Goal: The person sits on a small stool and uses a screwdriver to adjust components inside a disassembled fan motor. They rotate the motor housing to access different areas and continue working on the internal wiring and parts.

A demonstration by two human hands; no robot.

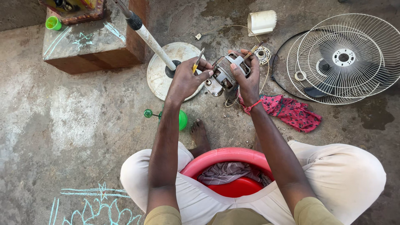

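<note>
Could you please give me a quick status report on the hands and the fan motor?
Left hand on fan motor, yellow-handled screwdriver in it. Right hand grips motor. Motor held above floor. Nothing in the way.

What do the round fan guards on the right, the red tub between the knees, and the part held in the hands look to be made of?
Fan guards: thin white-coated wire, probably metal. Red tub: smooth glossy plastic, by its sheen. Motor: dull grey metal, with wires trailing from it.
</note>
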